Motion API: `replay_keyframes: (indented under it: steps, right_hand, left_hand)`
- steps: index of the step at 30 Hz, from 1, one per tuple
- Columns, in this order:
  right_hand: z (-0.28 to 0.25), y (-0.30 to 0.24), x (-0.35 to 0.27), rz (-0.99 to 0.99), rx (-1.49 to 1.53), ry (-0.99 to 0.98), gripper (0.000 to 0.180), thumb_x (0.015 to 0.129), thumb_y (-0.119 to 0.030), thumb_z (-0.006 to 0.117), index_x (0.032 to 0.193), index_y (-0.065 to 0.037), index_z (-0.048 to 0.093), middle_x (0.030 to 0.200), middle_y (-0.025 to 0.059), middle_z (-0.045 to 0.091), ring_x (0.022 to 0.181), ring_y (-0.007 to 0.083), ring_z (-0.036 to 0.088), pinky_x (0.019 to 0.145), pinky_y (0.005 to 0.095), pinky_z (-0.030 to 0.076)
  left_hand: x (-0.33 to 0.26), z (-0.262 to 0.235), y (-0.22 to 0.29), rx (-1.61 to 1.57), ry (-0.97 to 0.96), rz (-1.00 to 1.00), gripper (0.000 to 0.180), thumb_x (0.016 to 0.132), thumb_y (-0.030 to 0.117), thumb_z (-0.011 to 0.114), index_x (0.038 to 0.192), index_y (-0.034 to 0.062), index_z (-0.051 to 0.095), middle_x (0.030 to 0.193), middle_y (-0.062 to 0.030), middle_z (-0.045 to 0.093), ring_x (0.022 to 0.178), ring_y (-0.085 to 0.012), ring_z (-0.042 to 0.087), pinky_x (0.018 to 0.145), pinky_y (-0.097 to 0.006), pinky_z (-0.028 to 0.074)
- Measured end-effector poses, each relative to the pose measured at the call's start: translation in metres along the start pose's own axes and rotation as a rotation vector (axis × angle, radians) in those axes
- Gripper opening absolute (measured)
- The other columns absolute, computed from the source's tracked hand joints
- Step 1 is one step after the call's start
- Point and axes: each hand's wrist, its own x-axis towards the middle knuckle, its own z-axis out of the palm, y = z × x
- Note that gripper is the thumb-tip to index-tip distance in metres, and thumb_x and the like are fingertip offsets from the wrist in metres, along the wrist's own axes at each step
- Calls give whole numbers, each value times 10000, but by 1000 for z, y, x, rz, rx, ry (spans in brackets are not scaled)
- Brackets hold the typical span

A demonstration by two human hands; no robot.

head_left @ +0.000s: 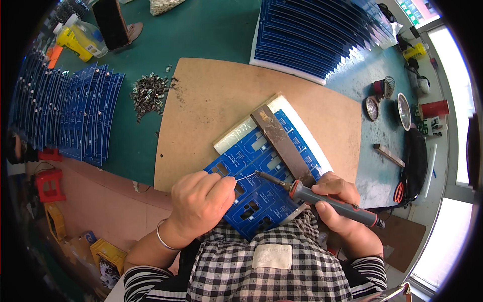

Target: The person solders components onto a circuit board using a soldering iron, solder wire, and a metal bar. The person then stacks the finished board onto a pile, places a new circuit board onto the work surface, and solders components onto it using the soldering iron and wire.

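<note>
My left hand (204, 199) is closed, fingertips pinching a thin silvery solder wire (246, 177) that points right. In my right hand (336, 194) lies a grey soldering iron (329, 204) with red accents. Its tip meets or nearly meets the wire's end above a blue circuit board (241, 155); whether they touch I cannot tell. The board has rectangular cutouts and sits tilted on a white and yellowish foam block (236, 137). Across it lies a dark flat metal bar (283, 145), its near end close to my right fingers.
A brown board (211, 100) covers part of the green table (211, 30). Small metal-legged components (150, 93) are heaped left. Stacks of blue boards stand at left (85, 113) and far right (302, 40). A phone (110, 22), scissors (399, 192) and round metal dishes (403, 110) lie around.
</note>
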Motion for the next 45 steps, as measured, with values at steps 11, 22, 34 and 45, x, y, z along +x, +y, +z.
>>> replay_keyframes:
  steps: [11, 22, 34, 45]
  right_hand:
    - [4, -4, 9, -15, 19, 40, 261, 790, -205, 723, 918, 5, 634, 736, 116, 645, 639, 211, 602, 603, 317, 472]
    - [14, -1, 12, -15, 7, 27, 252, 794, -193, 724, 919, 9, 640, 709, 106, 626, 642, 211, 594, 609, 313, 469]
    - [16, -1, 13, 6, -9, 38, 263, 794, -221, 725, 902, 3, 640, 710, 106, 635, 635, 209, 602, 598, 311, 473]
    - [14, -1, 19, -15, -27, 10, 272, 792, -218, 720, 918, 9, 640, 711, 111, 636, 636, 214, 602, 598, 314, 473]
  left_hand:
    - [5, -6, -7, 43, 53, 4, 211, 681, -40, 683, 813, 80, 570, 578, -41, 482, 480, -222, 474, 442, -340, 373]
    - [-1, -3, -10, 26, 66, -16, 206, 671, -37, 687, 797, 77, 571, 576, -41, 497, 479, -220, 488, 433, -340, 375]
    - [4, 1, -16, 51, 41, -3, 185, 699, -20, 692, 806, 67, 570, 579, -45, 497, 482, -218, 486, 434, -338, 375]
    - [10, 1, -19, 63, -2, -8, 168, 702, -7, 691, 800, 64, 575, 599, -53, 527, 507, -225, 515, 447, -348, 390]
